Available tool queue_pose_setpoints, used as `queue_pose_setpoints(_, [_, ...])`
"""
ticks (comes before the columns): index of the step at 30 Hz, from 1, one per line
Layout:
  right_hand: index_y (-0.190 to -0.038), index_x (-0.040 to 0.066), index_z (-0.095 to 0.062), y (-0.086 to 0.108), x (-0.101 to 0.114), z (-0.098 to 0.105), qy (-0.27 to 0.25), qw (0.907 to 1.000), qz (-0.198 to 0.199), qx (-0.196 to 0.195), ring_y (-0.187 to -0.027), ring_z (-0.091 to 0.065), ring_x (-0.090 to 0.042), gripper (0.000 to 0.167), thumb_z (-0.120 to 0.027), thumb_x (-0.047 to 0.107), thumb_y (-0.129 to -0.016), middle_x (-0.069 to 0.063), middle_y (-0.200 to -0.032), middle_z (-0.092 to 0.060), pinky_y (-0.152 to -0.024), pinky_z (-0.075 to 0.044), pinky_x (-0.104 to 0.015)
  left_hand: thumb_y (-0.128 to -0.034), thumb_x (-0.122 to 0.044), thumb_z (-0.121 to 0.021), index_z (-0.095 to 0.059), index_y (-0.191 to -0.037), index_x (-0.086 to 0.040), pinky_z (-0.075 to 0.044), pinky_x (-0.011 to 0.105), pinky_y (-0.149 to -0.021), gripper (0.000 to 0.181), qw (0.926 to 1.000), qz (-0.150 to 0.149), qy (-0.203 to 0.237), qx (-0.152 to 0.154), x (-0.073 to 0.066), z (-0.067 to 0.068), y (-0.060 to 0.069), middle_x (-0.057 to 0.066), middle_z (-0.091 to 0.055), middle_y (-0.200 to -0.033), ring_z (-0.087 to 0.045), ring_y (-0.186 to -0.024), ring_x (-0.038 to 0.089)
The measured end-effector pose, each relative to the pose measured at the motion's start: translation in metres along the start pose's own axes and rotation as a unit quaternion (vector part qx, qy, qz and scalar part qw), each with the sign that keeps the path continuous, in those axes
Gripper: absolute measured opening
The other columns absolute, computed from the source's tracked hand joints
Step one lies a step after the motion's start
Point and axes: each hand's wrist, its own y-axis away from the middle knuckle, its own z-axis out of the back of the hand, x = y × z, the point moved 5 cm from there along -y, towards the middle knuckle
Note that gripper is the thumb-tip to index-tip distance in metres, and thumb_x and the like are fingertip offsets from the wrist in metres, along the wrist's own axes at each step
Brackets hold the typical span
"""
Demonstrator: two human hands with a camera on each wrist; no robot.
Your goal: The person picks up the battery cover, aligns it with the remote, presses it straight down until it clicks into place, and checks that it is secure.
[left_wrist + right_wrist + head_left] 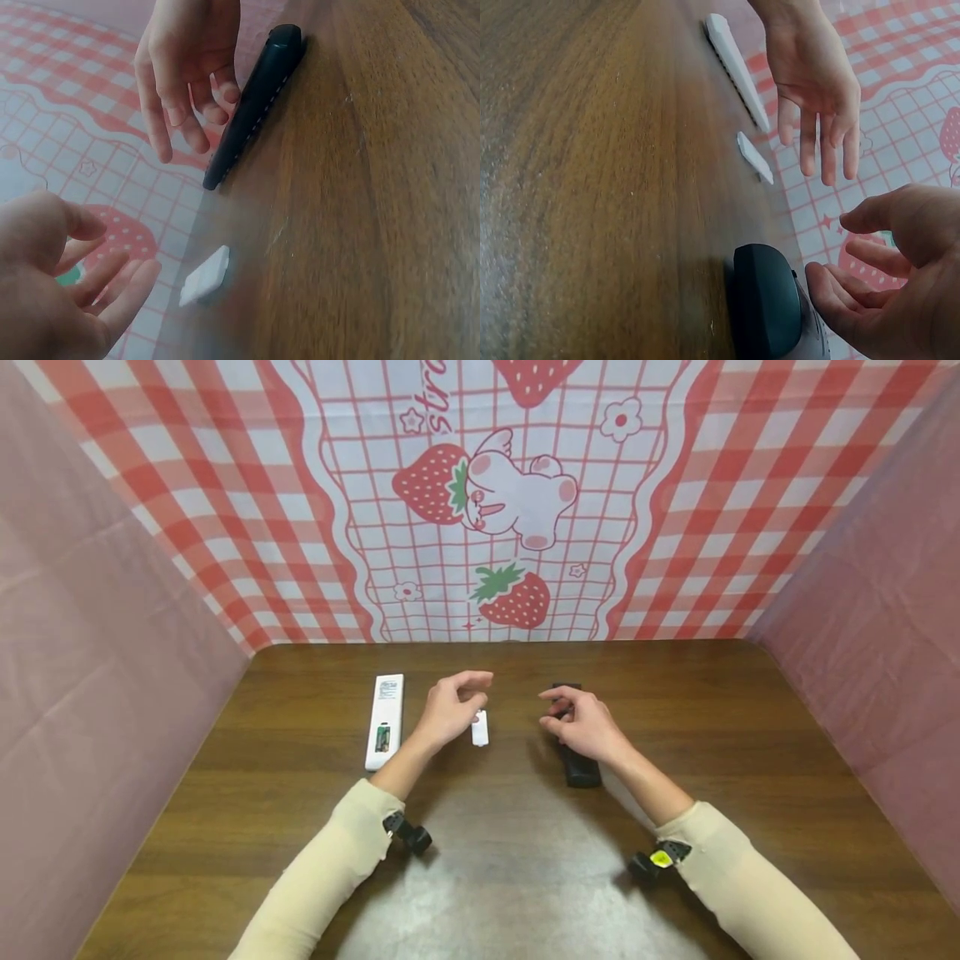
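My left hand (pixel 450 706) hovers over the table with loosely bent fingers and holds nothing. Just by its thumb lies a small white battery cover (pixel 481 731), apart from the hand in the left wrist view. Left of that hand a white remote control (pixel 387 714) lies face down, its battery compartment (pixel 383 738) uncovered and showing something green inside. Above a black remote control (pixel 582 770) my right hand (pixel 588 727) hangs with relaxed fingers, hiding the remote's middle. In the right wrist view the black remote (pixel 765 300) lies beneath the fingertips, with nothing gripped.
The brown wooden table (pixel 480 877) ends at a strawberry-print cloth (pixel 517 527) at the back. Pinkish curtains (pixel 97 610) hang at both sides. A small black device is strapped to each sleeve (pixel 322 868).
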Motion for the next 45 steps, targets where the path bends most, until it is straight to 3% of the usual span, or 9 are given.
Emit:
queue_pose_setpoints(11, [-0.145, -0.002, -0.069, -0.004, 0.006, -0.003, 0.002, 1.0, 0.005, 0.004, -0.071, -0.067, -0.009, 0.044, -0.076, 0.008, -0.103, -0.028, -0.123, -0.079, -0.062, -0.056, -0.02, -0.1036, 0.0, -0.066, -0.071, -0.145, 0.0, -0.076, 0.045, -0.091, 0.042, 0.9997, 0.02, 0.013, -0.01, 0.005, 0.014, 0.005, 0.021, -0.075, -0.147, -0.077, -0.127, 0.041])
queue_pose_setpoints(24, [-0.148, -0.002, -0.067, -0.008, 0.01, -0.009, -0.007, 0.9998, 0.005, 0.02, -0.075, -0.069, -0.012, 0.045, -0.074, 0.009, -0.105, -0.029, -0.13, -0.077, -0.064, -0.057, -0.023, -0.1049, 0.0, -0.067, -0.072, -0.146, -0.001, -0.075, 0.031, -0.082, 0.041, 0.9996, 0.02, -0.005, -0.022, 0.008, 0.028, 0.007, 0.021, -0.075, -0.146, -0.078, -0.124, 0.041])
queue_pose_setpoints(33, [-0.15, -0.001, -0.066, -0.01, 0.013, -0.013, -0.01, 0.9997, -0.004, 0.021, -0.074, -0.069, -0.011, 0.048, -0.075, 0.009, -0.104, -0.029, -0.131, -0.077, -0.062, -0.058, -0.023, -0.1066, -0.001, -0.064, -0.068, -0.15, -0.001, -0.075, 0.031, -0.086, 0.043, 0.9996, 0.019, -0.003, -0.019, 0.01, 0.038, 0.008, 0.023, -0.072, -0.152, -0.074, -0.134, 0.043])
queue_pose_setpoints(45, [-0.149, -0.001, -0.067, -0.011, 0.019, -0.02, -0.011, 0.9996, 0.001, 0.027, -0.082, -0.07, -0.014, 0.047, -0.075, 0.01, -0.104, -0.027, -0.131, -0.077, -0.063, -0.057, -0.022, -0.1065, -0.001, -0.062, -0.067, -0.149, 0.003, -0.074, 0.027, -0.084, 0.043, 0.9994, 0.015, -0.014, -0.027, 0.013, 0.056, 0.01, 0.026, -0.071, -0.151, -0.073, -0.136, 0.044])
